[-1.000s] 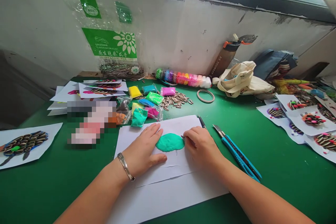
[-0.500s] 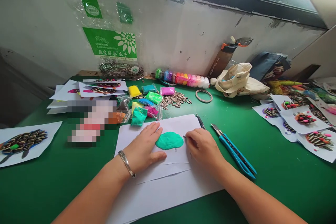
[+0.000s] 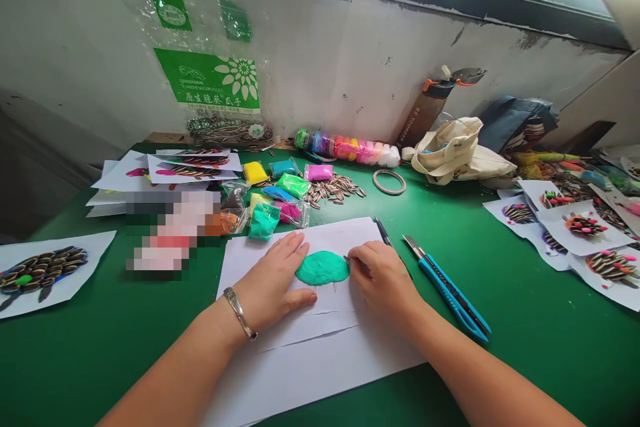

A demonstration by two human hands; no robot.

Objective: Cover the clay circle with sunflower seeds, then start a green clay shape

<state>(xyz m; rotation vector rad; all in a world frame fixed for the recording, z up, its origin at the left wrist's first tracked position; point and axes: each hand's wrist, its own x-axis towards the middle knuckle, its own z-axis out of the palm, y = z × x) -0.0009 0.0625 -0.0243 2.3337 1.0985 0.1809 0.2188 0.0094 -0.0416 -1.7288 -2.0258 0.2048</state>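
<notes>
A flattened oval of teal modelling clay lies on white paper, with short pencil-like lines drawn below it. My left hand rests flat on the paper with its fingers spread, fingertips at the clay's left edge; it holds nothing. At the clay's right edge, my right hand pinches a small dark sunflower seed, mostly hidden by the fingers. A black pen lies just behind my right hand. To the right of that hand is a blue utility knife with its blade out.
Packets of coloured clay and a pile of sunflower seeds lie behind the paper. A tape roll, a cloth bag and a bottle stand farther back. Seed-covered pictures lie left and right.
My right hand has moved slightly left, bringing the seed from beside the clay to its right edge. My left hand stays in place.
</notes>
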